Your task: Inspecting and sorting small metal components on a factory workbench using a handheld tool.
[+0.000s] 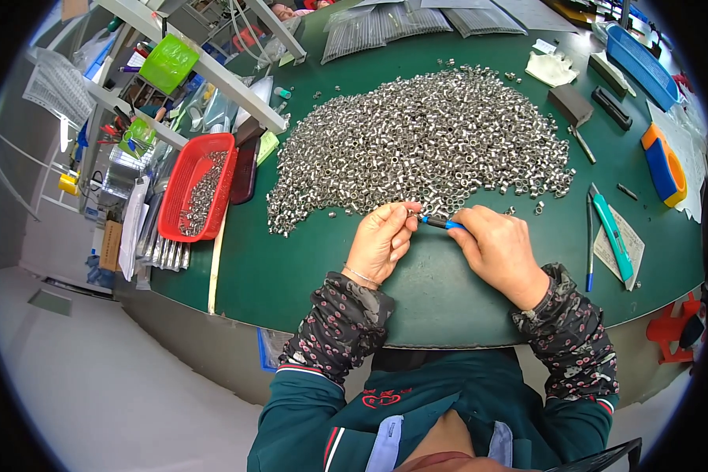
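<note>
Over the near side of a green table (322, 271), my two hands meet in front of a wide heap of small silver metal rings (425, 134). Pinched in the fingertips of my left hand (376, 242) is what looks like one small metal ring, mostly hidden by the fingers. My right hand (497, 250) is closed round a slim blue-and-black pen-shaped hand tool (435, 222). Its tip points left and reaches the left fingertips; whether it is inside the ring I cannot tell. A few loose rings (539, 208) lie beside the heap, just beyond my right hand.
A red basket (226, 185) with some rings stands left, beside a wooden stick (215, 271). At right lie a teal cutter (612, 236), a blue pen (589, 252), a blue-and-orange tape dispenser (665, 169) and a blue tray (641, 67). Clear bags (385, 27) lie at the back.
</note>
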{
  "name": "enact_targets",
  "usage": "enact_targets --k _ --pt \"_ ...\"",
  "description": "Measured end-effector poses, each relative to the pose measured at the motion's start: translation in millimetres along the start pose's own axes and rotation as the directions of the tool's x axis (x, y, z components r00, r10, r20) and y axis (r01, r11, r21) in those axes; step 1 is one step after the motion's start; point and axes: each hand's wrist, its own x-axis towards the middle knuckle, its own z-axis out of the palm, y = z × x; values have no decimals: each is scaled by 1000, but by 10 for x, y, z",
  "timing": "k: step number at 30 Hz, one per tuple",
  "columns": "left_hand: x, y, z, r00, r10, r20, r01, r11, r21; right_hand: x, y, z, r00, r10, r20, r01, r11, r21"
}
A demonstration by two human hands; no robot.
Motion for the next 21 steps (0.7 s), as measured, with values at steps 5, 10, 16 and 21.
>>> enact_targets --k 5,10,16,21 --pt "-24 -3 44 1000 -3 -9 4 993 117 -3 -16 -35 998 -62 25 64 995 -73" --pt "-22 -10 54 1000 23 -11 -21 992 125 14 -14 -10 998 3 -69 -5 1000 -27" --pt "-10 -32 19 997 57 -41 -49 980 192 -16 -68 -38 998 -34 52 39 995 -94" --pt "-16 -29 81 997 67 -25 -61 977 206 11 -18 -40 1000 26 -15 -26 999 -41"
